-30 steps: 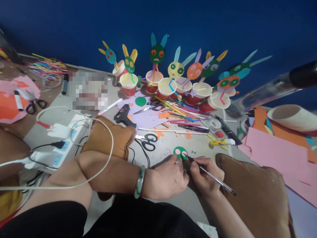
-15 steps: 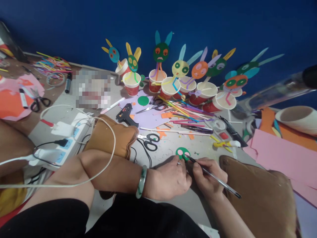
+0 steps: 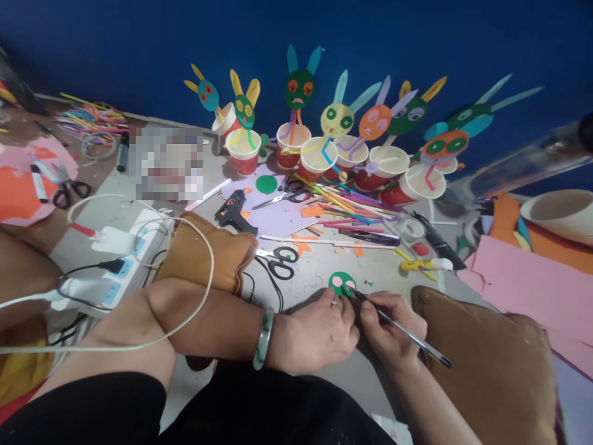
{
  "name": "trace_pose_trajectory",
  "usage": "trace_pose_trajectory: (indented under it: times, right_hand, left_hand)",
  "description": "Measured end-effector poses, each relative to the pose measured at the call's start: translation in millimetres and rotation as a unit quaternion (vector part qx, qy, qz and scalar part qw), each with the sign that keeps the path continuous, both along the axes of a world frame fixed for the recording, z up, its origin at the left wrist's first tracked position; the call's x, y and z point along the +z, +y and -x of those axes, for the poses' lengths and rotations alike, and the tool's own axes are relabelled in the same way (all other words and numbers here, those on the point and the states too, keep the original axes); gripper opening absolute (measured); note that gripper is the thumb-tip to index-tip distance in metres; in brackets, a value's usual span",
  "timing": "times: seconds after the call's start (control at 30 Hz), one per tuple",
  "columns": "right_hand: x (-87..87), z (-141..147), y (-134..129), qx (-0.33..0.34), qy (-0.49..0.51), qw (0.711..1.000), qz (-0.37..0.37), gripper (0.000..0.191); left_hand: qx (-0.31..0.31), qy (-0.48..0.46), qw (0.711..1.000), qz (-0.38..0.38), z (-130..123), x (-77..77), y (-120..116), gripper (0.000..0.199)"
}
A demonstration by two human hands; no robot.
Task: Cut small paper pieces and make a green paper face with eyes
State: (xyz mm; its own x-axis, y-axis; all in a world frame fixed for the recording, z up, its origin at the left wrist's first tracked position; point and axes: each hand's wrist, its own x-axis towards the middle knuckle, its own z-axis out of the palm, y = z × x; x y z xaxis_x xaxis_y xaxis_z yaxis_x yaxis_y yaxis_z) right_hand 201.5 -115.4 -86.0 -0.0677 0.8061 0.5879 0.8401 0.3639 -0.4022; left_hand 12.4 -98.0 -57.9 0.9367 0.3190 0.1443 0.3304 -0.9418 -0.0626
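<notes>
A small green paper disc (image 3: 343,276) with two pink circles on it lies on the grey surface in front of me. My left hand (image 3: 317,330) is closed, its fingertips pressing the disc's near edge down. In my right hand (image 3: 395,324) a clear-barrelled pen (image 3: 419,343) is pinched, its tip at the right pink circle. The fingers cover the disc's lower part. Black-handled scissors (image 3: 281,262) lie to the left of the disc, and a yellow and white glue stick or marker (image 3: 426,265) lies to its right.
Red paper cups (image 3: 244,162) with rabbit-headed paper figures line the blue wall. Before them are a black glue gun (image 3: 234,213), coloured sticks (image 3: 343,201) and purple paper (image 3: 273,219). A white power strip (image 3: 134,262) with cables is at left; pink sheets (image 3: 523,290) at right.
The view has shifted slightly. Both hands stay nearly in place, with the pen's tip still over the right pink circle on the green disc.
</notes>
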Motion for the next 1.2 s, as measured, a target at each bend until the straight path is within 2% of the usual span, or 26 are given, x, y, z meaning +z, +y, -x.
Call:
trace_pose_trajectory:
  times: [0.3, 0.73, 1.2]
  right_hand:
    - [-1.2, 2.0, 0.1, -0.006, -0.003, 1.0, -0.002, 0.016]
    - [-3.3, 0.1, -1.9, -0.022, 0.007, 1.0, 0.018, 0.009]
    - [-3.4, 0.6, -1.4, -0.019, 0.018, 0.999, 0.02, 0.011]
  left_hand:
    - [0.005, -0.017, 1.0, 0.003, -1.9, -9.7, -3.8, 0.032]
    - [0.003, -0.009, 1.0, -0.005, -1.7, -4.5, -3.1, 0.033]
    - [0.007, -0.001, 1.0, -0.012, -2.4, -6.2, -4.5, 0.036]
